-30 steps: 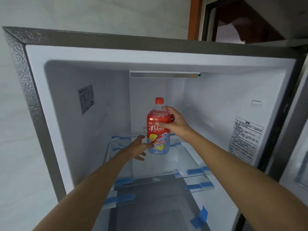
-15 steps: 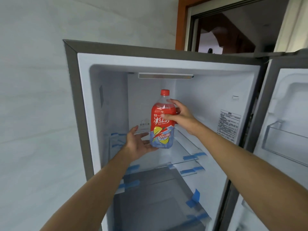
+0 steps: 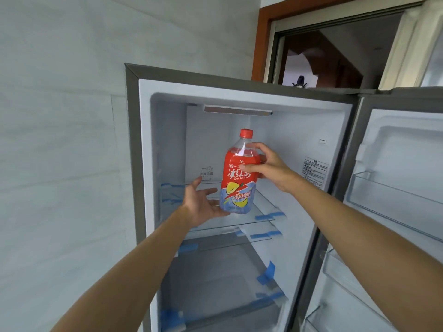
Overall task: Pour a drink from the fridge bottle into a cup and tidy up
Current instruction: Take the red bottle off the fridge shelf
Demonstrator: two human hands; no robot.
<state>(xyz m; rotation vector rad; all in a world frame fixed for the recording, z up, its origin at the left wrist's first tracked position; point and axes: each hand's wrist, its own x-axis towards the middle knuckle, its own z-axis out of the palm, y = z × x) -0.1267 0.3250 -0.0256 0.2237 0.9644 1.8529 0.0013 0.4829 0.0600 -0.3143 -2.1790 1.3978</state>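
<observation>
Inside white fridge (image 3: 282, 130): right hand (image 3: 268, 167) gripping, left hand (image 3: 203, 204) cupping glossy plastic bottle (image 3: 238, 178).

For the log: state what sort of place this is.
Probably a home kitchen: an open fridge with glass shelves, an ice tea bottle held in both hands, and a wood-framed doorway behind.

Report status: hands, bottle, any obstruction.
Right hand gripping bottle at the shoulder; left hand cupped open under its base. Cap on. Fridge door open, path out clear.
</observation>
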